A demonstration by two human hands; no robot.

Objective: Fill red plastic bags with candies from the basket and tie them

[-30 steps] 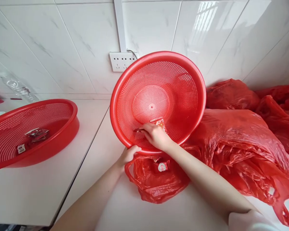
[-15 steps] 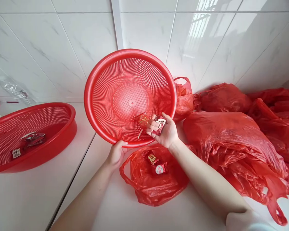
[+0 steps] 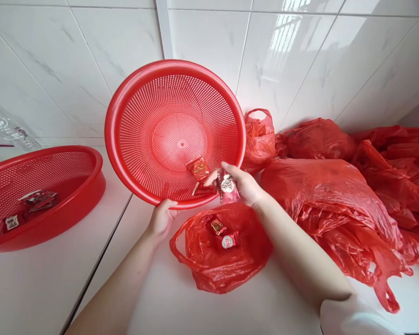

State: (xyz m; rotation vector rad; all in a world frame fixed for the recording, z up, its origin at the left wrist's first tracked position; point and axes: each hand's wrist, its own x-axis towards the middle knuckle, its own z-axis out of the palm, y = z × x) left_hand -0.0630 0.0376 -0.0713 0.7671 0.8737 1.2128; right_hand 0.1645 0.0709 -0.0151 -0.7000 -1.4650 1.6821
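Observation:
My left hand [image 3: 162, 219] grips the near rim of a red plastic mesh basket [image 3: 113, 153], which is tilted so its inside faces me. At the basket's lower right edge, my right hand [image 3: 246, 185] holds a small pink wrapped candy packet [image 3: 227, 185] with a pale label. Two or so red wrapped packets [image 3: 199, 168] lie in the basket beside those fingers. Just below, an open red plastic bag [image 3: 218, 277] sits on the table, with a gold-and-red wrapped candy [image 3: 218, 226] and a pink wrapped candy [image 3: 229, 240] inside.
On the left stands a second red basket [image 3: 97, 179] with several dark wrapped packets [image 3: 40, 200]. Behind it is a clear plastic bottle [image 3: 12, 130]. Several red plastic bags [image 3: 335, 195] are heaped on the right, and a smaller tied-up bag [image 3: 260, 142] leans near the tiled wall [image 3: 206, 42].
My right hand has turned and come out over the basket's rim toward the bag, the packet now hanging downward. The view has shifted slightly; my left hand keeps its grip on the rim.

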